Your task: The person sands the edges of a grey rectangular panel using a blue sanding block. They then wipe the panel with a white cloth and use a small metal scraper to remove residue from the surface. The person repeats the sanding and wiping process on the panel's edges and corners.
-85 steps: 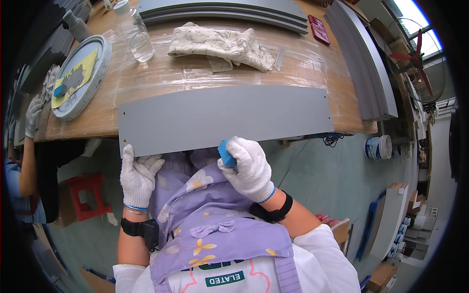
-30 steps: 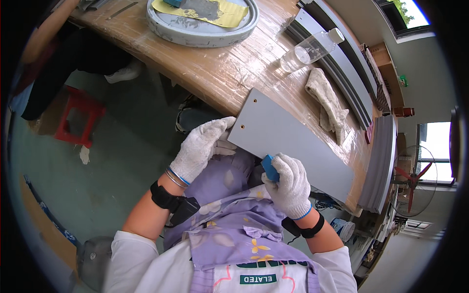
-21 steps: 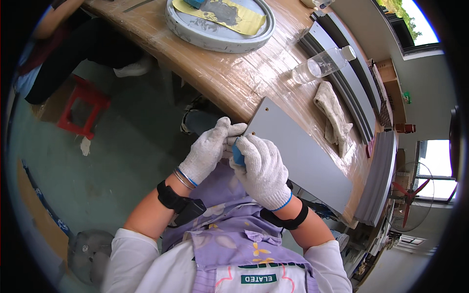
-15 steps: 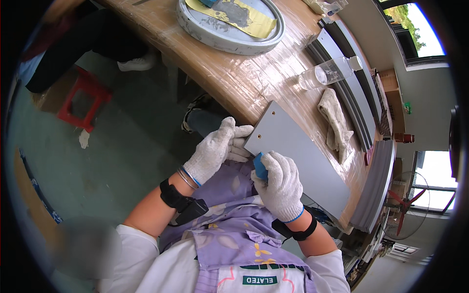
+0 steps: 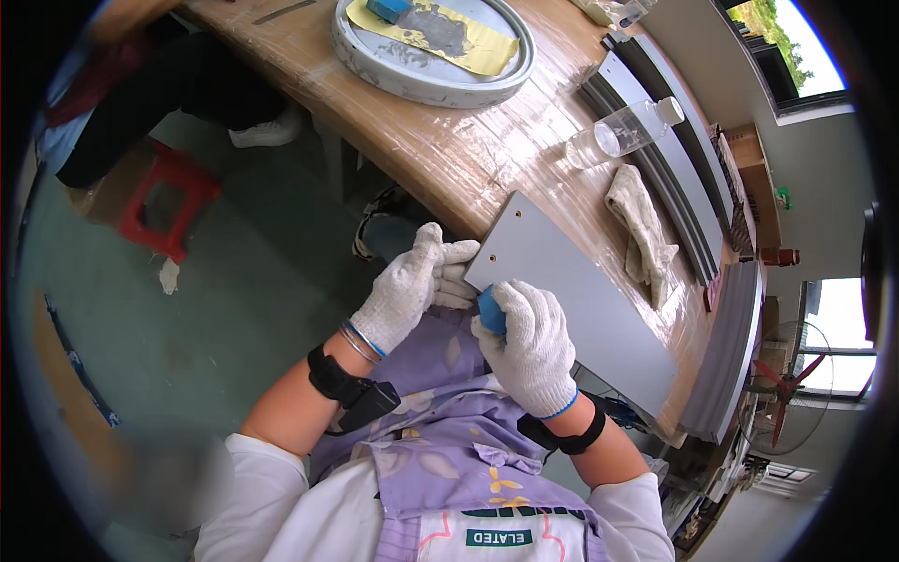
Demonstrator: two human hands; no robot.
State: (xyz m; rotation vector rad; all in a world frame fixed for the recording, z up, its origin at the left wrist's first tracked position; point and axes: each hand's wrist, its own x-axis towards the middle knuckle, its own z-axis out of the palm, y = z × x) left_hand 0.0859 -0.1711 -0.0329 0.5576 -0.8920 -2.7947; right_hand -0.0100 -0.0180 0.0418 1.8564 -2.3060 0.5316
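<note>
A flat grey panel (image 5: 581,300) with two small brass-coloured holes lies on the table in front of me, its near left end jutting past the table edge. My left hand (image 5: 407,286), in a white knit glove, is at that end with its fingers stretched out; the fingertips meet or nearly meet the panel's edge. In my right hand (image 5: 534,347), gloved the same way, is a small blue block (image 5: 492,311), pinched between thumb and fingers at the panel's near long edge. Where the block touches the panel is partly hidden by the fingers.
A round grey lid-like tray (image 5: 421,92) holds a yellow sheet (image 5: 482,54) with grey paste and another blue block (image 5: 388,9). Beyond the panel are a crumpled cloth glove (image 5: 641,234), a clear bottle (image 5: 618,131) and long grey strips (image 5: 655,169). A red stool (image 5: 178,201) and a seated person are at left.
My right hand has shifted slightly left and up along the panel's near edge with the blue block. My left hand has barely moved. The view has turned a little.
</note>
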